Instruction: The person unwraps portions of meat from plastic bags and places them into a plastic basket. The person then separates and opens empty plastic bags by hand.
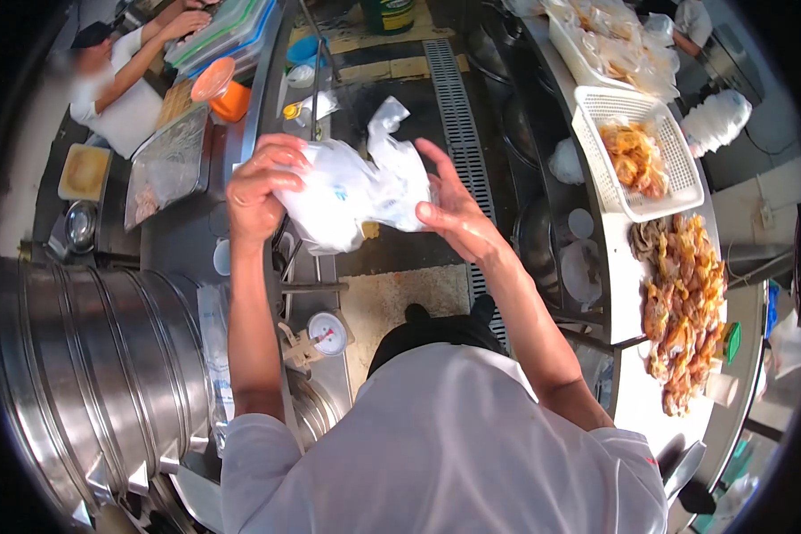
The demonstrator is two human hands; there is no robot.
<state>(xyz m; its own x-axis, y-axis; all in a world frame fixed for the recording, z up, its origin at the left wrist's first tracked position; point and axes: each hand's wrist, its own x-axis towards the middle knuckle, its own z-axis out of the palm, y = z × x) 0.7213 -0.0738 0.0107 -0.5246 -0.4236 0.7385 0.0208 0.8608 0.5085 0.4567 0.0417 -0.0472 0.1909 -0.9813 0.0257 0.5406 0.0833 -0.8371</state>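
My left hand (pixel 265 185) grips one side of a crumpled white plastic bag (pixel 334 191), its fingers curled over the top edge. My right hand (pixel 461 206) holds the other side, thumb in front and fingers spread around the plastic. A twisted end of the bag sticks up between the hands. What is inside the bag, if anything, cannot be made out. Both hands are in front of my body, above the walkway between two work surfaces.
Right, a white counter bears a perforated basket (pixel 636 206) with meat pieces and a row of browned meat pieces (pixel 685 311). Left stand stacked steel steamers (pixel 98 356), a dial gauge (pixel 327 335) and an orange container (pixel 227 93). A co-worker (pixel 120 80) stands upper left.
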